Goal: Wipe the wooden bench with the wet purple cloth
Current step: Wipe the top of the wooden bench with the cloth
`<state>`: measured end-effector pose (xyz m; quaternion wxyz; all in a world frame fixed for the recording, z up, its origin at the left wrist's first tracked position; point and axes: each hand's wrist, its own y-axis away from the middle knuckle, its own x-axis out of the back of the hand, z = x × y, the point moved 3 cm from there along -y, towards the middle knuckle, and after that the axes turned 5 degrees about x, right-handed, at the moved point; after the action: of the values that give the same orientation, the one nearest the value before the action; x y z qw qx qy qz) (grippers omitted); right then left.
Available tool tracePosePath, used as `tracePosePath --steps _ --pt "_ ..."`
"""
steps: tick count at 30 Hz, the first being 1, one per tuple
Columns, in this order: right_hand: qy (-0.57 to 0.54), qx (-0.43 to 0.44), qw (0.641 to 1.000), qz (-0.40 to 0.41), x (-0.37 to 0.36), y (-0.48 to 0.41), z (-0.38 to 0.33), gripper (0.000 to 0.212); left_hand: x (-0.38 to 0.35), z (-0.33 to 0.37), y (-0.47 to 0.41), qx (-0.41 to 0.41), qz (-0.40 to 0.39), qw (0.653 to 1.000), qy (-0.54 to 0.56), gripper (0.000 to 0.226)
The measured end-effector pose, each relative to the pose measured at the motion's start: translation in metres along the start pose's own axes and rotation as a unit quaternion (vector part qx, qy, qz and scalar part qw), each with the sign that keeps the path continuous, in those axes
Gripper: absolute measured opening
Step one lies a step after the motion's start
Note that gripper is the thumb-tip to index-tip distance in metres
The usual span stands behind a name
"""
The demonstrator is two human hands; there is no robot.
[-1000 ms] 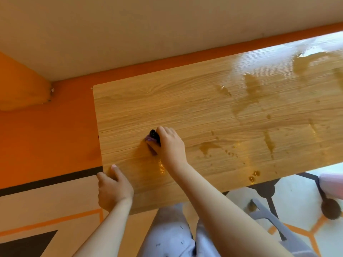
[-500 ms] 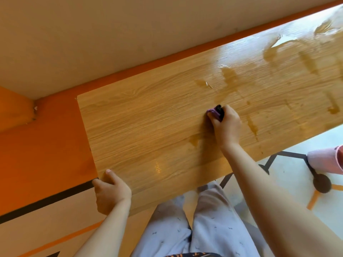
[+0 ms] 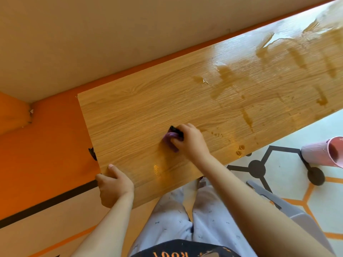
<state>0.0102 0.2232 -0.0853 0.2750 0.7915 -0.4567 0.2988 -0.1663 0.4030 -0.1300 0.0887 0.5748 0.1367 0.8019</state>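
a beige wall [image 3: 92, 43] fills the top of the view, with a broad orange band [image 3: 46, 145] along its foot. the wooden bench [image 3: 167, 101] runs on a slant from lower left to upper right, its far long edge against the orange band and its left end cut square. the right part of its top is glossy with wet streaks [image 3: 228, 75] and small droplets; the left part looks duller.

below the bench's near edge is a pale floor [image 3: 287, 164] marked with black and orange hexagon lines. the person's legs in light patterned trousers [image 3: 176, 219] are close against the bench's near edge. a grey plastic object [image 3: 289, 210] lies by the right leg, partly hidden behind the right forearm; what it is cannot be told. a pink container [image 3: 323, 153] lies tipped on its side at the right edge of the view, on the floor and apart from the bench.

the left hand [image 3: 114, 188] grips the bench at its near left corner, thumb lying on the top surface and fingers wrapped over the edge out of sight.

the right hand [image 3: 193, 141] is on the bench top, around the middle of its width and well to the right of the left hand. its fingers are curled over the purple cloth [image 3: 169, 138], which is bunched small and pressed against the wood. the cloth sticks out from the hand's left side, with a dark bit showing at its far end by the fingertips.
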Motion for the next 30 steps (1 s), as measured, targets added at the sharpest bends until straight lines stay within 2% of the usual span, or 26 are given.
tracePosePath --steps 3,6,8,11,16,20,24,30 --pt "0.034 -0.069 0.996 0.054 0.047 -0.003 0.041 0.013 0.002 0.001 0.001 0.004 -0.006 1.0 0.005 0.049" --pt "0.035 -0.152 0.979 0.131 0.084 0.005 0.082 0.016 0.003 0.002 0.001 0.006 -0.009 1.0 0.008 0.049" --pt "0.036 -0.179 0.969 0.164 0.09 0.011 0.093 0.018 0.003 0.002 0.001 0.004 -0.009 1.0 0.008 0.05" --pt "0.067 -0.154 0.974 0.154 0.073 0.016 0.079 0.02 0.002 0.001 0.001 0.002 -0.012 1.0 0.006 0.05" --pt "0.02 -0.028 0.998 0.051 0.004 0.038 0.014 0.019 0.002 0.001 0.0 0.002 -0.014 1.0 0.012 0.05" --pt "0.004 0.01 1.0 -0.003 -0.031 0.052 -0.013 0.018 0.001 0.0 -0.001 -0.004 -0.01 1.0 0.012 0.051" --pt "0.021 -0.014 0.999 0.033 0.0 0.048 0.014 0.015 0.0 0.0 -0.001 -0.011 -0.009 1.0 0.017 0.052" --pt "0.062 -0.145 0.976 0.15 0.088 0.048 0.095 0.017 -0.001 -0.001 -0.002 -0.014 -0.004 1.0 0.015 0.053"
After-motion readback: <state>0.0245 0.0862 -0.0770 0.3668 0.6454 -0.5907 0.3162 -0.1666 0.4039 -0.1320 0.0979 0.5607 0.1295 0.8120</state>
